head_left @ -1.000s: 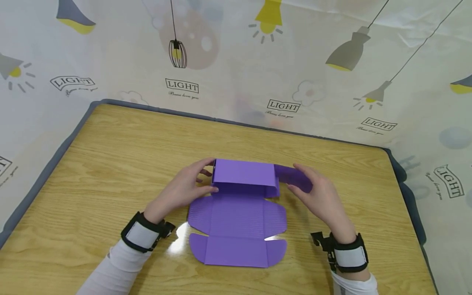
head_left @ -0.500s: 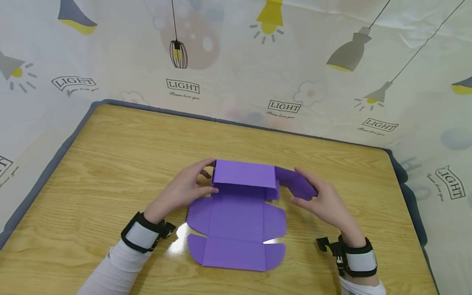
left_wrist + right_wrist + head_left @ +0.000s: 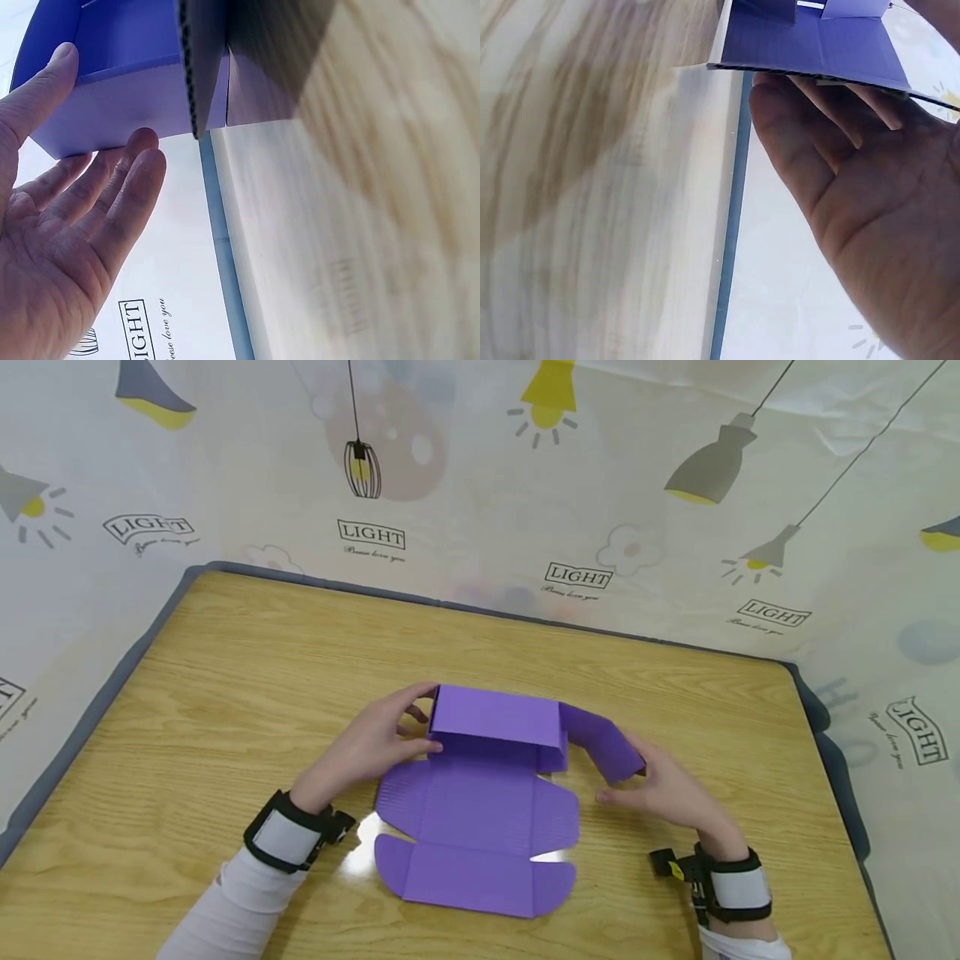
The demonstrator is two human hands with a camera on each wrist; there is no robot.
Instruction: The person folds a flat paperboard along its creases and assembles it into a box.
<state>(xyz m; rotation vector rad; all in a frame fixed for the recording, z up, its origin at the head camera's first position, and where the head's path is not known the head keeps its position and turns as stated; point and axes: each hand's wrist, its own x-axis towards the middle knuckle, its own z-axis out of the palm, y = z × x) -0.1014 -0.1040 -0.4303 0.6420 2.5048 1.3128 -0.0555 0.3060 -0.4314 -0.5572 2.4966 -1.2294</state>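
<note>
A purple cardboard box (image 3: pixel 497 711), partly folded, stands in the middle of the table in the head view. Its ridged lid panel (image 3: pixel 480 810), with rounded side flaps, lies spread toward the person. My left hand (image 3: pixel 375 739) holds the box's left end; the left wrist view shows the thumb at the rim and the fingers along the wall. From the right end a long side flap (image 3: pixel 606 743) sticks out, bent partway along. My right hand (image 3: pixel 671 789) touches that flap's far end with its fingers behind it, while the thumb stands apart from it. The flap partly hides those fingers.
The wood-grain table (image 3: pixel 300 643) has a dark grey edge strip (image 3: pixel 438 602). Behind it hangs a pale cloth (image 3: pixel 480 485) printed with lamps. Each wrist wears a black strap (image 3: pixel 288 832) with a small camera.
My right hand has moved right and toward the person, and the side flap has swung outward with it. The lid panel has shifted slightly left and nearer. My left hand stays almost still.
</note>
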